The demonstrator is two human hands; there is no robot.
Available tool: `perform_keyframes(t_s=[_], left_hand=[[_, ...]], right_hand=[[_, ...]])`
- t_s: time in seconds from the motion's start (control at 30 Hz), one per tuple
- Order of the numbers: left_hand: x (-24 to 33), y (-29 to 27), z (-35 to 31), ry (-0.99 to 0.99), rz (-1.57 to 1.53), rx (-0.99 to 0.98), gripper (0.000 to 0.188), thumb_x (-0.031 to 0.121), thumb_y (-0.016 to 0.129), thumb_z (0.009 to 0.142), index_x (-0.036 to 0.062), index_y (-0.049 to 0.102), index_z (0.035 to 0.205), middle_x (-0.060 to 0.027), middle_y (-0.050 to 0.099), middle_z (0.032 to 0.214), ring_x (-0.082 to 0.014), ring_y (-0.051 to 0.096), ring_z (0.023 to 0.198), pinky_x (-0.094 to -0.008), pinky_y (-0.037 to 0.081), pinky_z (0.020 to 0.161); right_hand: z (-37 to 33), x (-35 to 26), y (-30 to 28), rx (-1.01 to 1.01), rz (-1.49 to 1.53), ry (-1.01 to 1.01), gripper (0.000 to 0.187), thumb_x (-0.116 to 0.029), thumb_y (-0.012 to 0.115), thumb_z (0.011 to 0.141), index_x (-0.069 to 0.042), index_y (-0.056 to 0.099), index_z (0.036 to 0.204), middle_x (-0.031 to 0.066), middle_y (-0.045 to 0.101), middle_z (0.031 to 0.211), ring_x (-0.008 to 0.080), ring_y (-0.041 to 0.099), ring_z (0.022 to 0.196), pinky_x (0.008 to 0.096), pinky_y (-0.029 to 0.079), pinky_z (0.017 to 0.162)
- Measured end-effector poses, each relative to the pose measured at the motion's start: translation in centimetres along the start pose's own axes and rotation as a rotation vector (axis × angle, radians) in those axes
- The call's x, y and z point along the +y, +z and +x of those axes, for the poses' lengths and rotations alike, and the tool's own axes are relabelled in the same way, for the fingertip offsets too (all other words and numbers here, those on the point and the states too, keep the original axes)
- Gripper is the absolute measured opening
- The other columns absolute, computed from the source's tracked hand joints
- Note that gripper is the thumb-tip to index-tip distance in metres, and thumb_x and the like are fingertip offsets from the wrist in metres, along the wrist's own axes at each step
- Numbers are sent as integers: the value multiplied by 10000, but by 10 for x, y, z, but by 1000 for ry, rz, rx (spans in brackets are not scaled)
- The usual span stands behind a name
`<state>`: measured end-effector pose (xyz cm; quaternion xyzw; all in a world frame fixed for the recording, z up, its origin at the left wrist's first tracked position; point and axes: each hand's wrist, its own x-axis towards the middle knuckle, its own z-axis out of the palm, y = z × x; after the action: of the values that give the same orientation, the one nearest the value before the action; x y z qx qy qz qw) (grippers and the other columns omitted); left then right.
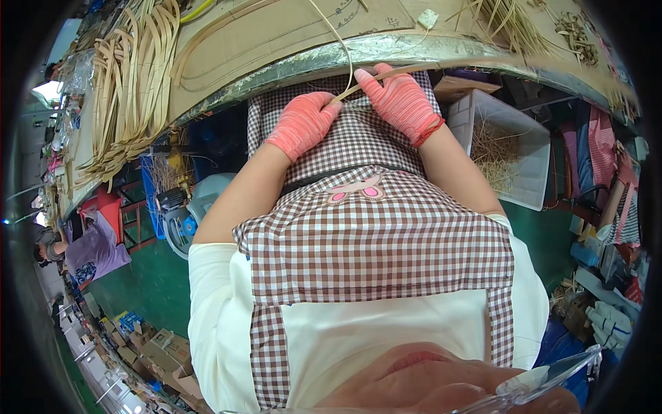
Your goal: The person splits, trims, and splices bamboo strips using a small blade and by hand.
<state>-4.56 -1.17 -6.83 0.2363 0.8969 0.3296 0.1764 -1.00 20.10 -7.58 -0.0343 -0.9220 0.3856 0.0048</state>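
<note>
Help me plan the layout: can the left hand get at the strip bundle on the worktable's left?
Probably yes: the left hand is on that side and nothing visible blocks the strip bundle, though that hand holds the tan strip.

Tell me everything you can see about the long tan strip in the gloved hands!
The long tan strip looks thin and flat, perhaps bamboo. It slants up from the left hand through the right hand, then stretches rightward past the table's edge, its far part blurred. A thinner pale strand meets it between the hands.
</note>
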Motion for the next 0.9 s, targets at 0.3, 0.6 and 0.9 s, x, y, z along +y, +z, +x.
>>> perform_keyframes(t_s=[0.3, 0.6, 0.9], left_hand=[[-7, -39, -13, -83, 29, 179, 330, 316, 655, 934, 10, 721, 1039, -144, 715, 864, -214, 664, 813, -336, 513, 765], [-19, -101, -49, -122, -215, 442, 255, 218, 645, 925, -17, 729, 978, -85, 727, 837, -147, 658, 794, -273, 510, 777], [-40, -143, -84, -345, -26, 436, 290, 202, 691, 914, -31, 700, 1085, -119, 714, 939, -173, 655, 863, -291, 516, 812]], right_hand=[[-22, -2, -24, -75, 684, 206, 581, -450, 707, 890, -7, 577, 1243, 24, 583, 711, 87, 537, 634, 259, 440, 552], [-48, 28, -51, 182, 1431, -107, 516, -252, 730, 904, -32, 525, 1322, 21, 551, 790, 111, 535, 625, 283, 487, 572], [-52, 31, -52, 246, 1519, -182, 339, -283, 655, 966, -38, 589, 1191, 36, 558, 756, 127, 519, 582, 299, 488, 554]])
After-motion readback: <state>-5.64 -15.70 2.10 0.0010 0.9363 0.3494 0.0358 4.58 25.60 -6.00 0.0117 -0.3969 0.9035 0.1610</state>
